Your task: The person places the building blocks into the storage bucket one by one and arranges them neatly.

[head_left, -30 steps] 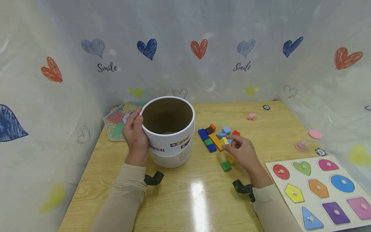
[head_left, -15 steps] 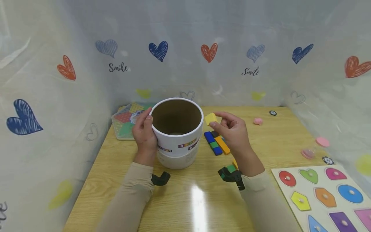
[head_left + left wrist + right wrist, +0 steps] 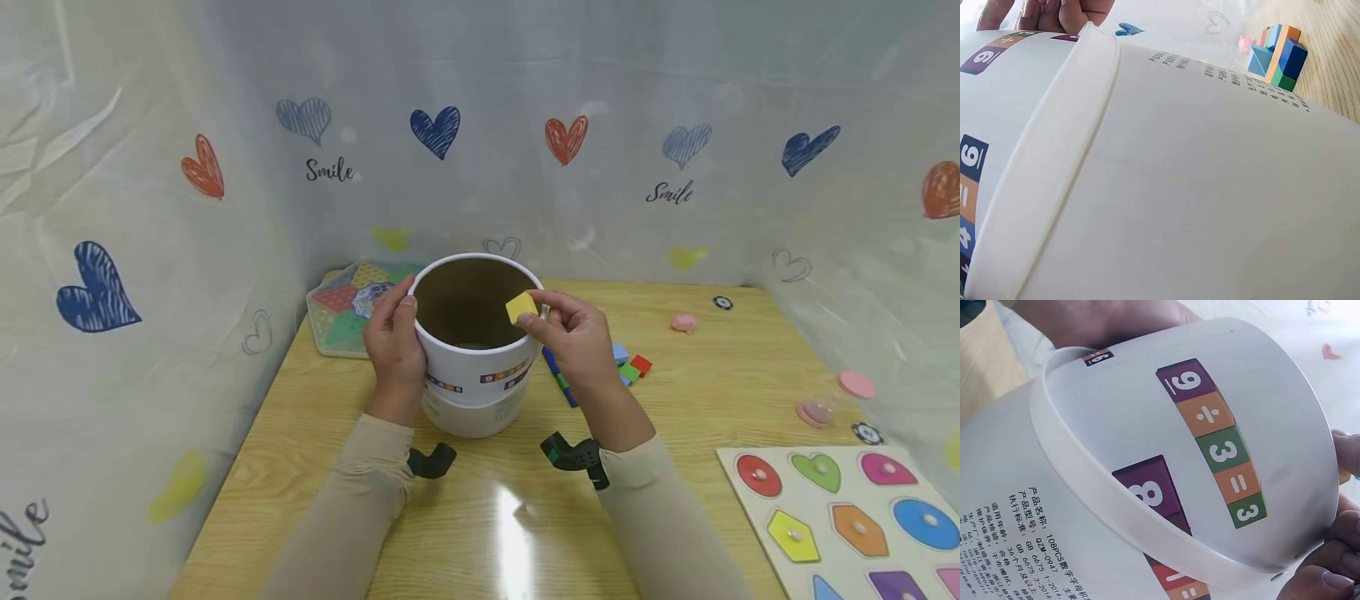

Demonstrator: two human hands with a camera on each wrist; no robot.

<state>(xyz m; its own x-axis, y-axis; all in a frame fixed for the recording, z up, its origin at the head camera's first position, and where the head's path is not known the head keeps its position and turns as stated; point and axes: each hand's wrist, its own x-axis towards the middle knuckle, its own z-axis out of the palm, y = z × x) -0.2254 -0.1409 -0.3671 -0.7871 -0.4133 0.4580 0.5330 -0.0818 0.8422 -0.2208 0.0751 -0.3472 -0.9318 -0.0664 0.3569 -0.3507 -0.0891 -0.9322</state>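
A tall white bucket (image 3: 480, 362) with printed number strips stands on the wooden table. Its left rim is in the grip of my left hand (image 3: 396, 346), thumb outside. Between thumb and fingers of my right hand (image 3: 581, 346) is a small yellow block (image 3: 521, 309), over the bucket's mouth by the right rim. The left wrist view looks along the bucket's wall (image 3: 1210, 187), with several coloured blocks (image 3: 1279, 53) beyond. In the right wrist view the bucket's folded-down handle (image 3: 1104, 481) shows. The bucket's bottom is dim inside.
Behind my right hand lie blue blocks (image 3: 558, 379), a green block (image 3: 630, 372) and a red block (image 3: 641, 365). A knobbed shape puzzle board (image 3: 825, 517) is at front right, a clear flat case (image 3: 341, 312) at back left. A pink figure (image 3: 683, 323) and chip (image 3: 723, 302) sit farther back.
My right hand has lifted the yellow block from the pile and carried it left to the bucket's mouth. The left hand keeps its grip on the rim. The head view has shifted.
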